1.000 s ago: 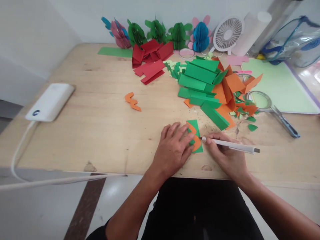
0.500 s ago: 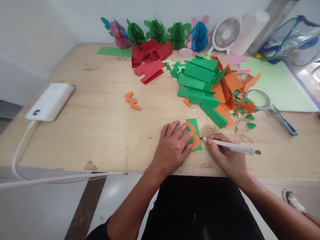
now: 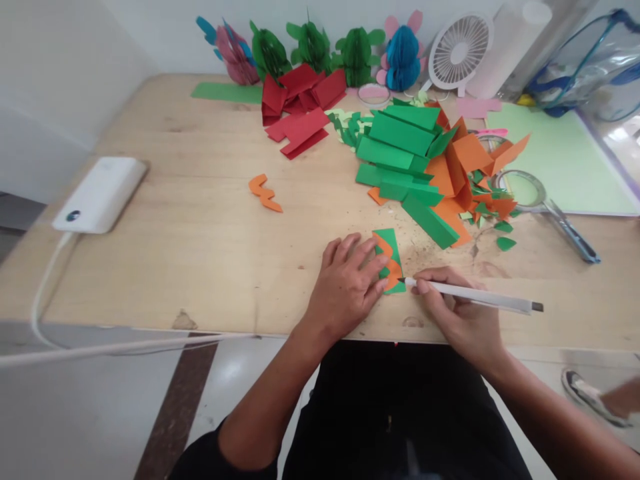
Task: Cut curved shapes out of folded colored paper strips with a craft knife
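My left hand (image 3: 350, 283) lies with fingers spread, its fingertips pressing a curved orange paper cutout (image 3: 394, 272) onto a green paper piece (image 3: 393, 241) near the table's front edge. Closed around a white pencil-like pen (image 3: 470, 293), my right hand (image 3: 463, 320) rests just to the right of the papers. The pen's dark tip touches the lower right part of the orange cutout's edge. Part of both papers is hidden under my left fingers. Another wavy orange cutout (image 3: 265, 193) lies by itself to the left.
Folded green papers (image 3: 403, 137), orange papers (image 3: 467, 157) and red papers (image 3: 300, 127) lie beyond my hands. Scissors (image 3: 573, 233) and a tape roll (image 3: 520, 190) are at the right. Along the wall stand paper figures (image 3: 313, 47) and a white fan (image 3: 461, 50). A white power bank (image 3: 103, 193) sits left.
The pen tip has moved slightly down along the orange cutout's right edge, and the pen has shifted a little. My left hand stays on the papers. The whole view has tilted slightly.
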The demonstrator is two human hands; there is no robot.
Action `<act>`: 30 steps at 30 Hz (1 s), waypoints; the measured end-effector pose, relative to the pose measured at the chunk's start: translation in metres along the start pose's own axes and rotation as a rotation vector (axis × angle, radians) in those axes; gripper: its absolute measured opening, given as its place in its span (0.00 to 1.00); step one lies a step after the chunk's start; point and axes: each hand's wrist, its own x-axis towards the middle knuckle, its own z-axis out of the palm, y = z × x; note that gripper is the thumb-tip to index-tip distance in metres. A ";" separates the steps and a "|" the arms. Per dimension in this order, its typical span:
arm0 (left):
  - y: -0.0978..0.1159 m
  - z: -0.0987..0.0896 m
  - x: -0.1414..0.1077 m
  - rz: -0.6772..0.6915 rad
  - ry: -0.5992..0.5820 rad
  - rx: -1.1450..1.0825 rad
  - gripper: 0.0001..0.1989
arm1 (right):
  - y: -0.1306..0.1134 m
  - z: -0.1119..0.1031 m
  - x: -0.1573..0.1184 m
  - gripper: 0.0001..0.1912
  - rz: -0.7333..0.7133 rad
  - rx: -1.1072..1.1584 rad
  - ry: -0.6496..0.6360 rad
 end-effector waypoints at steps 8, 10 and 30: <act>0.000 0.001 0.000 -0.004 -0.014 0.019 0.15 | 0.000 0.006 -0.007 0.08 -0.032 -0.053 -0.088; -0.001 0.001 0.000 -0.002 -0.008 0.020 0.15 | -0.001 0.006 -0.007 0.08 -0.054 -0.047 -0.107; -0.002 0.001 -0.001 -0.008 -0.005 0.013 0.14 | -0.002 0.011 -0.005 0.07 -0.129 0.025 -0.144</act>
